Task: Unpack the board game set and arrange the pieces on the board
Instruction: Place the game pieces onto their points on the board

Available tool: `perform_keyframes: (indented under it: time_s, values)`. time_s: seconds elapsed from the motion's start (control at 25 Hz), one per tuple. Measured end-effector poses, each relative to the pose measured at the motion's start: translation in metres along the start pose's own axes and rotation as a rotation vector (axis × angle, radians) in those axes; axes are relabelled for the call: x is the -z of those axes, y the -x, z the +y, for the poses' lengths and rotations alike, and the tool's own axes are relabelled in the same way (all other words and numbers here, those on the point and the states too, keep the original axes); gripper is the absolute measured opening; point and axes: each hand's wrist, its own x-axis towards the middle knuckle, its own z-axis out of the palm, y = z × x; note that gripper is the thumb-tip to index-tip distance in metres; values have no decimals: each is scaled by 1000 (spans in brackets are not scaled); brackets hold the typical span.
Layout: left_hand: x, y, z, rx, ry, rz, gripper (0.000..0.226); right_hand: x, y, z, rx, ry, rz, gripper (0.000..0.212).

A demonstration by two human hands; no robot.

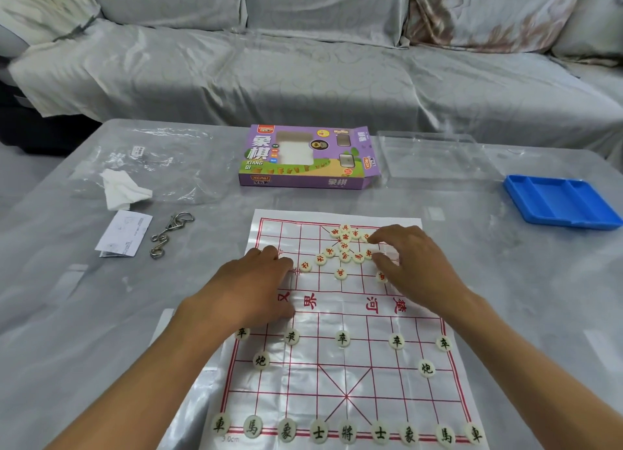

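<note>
A paper board with red grid lines lies on the table in front of me. Cream discs with black characters stand in ordered rows on its near half. Discs with red characters lie in a loose heap on the far half. My left hand rests palm down on the board's far left part, fingers bent, beside a stray red disc; its fingertips are hidden. My right hand reaches over the heap's right edge, forefinger and thumb touching discs there.
The purple game box lies open behind the board, with a clear plastic lid and a blue tray to its right. At left lie a plastic bag, crumpled tissue, a leaflet and metal ring puzzles.
</note>
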Motion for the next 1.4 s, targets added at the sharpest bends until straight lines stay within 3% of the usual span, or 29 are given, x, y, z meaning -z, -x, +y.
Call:
perform_keyframes:
  time_s: [0.44,0.56,0.76,1.16,1.4]
  values:
    - [18,5,-26,83,48,-218,47,8,-13,21,-123,43,-90,26]
    - [20,5,-21,85,5,-207,47,8,-18,24,-127,39,-142,23]
    - [21,5,-20,97,8,-208,48,7,-38,15,-98,-38,-47,23]
    - [23,5,-19,92,-28,-271,45,-4,-61,7,-116,-127,-182,20]
    - [22,4,-19,94,-33,-273,46,-17,-72,-14,-20,-8,-161,35]
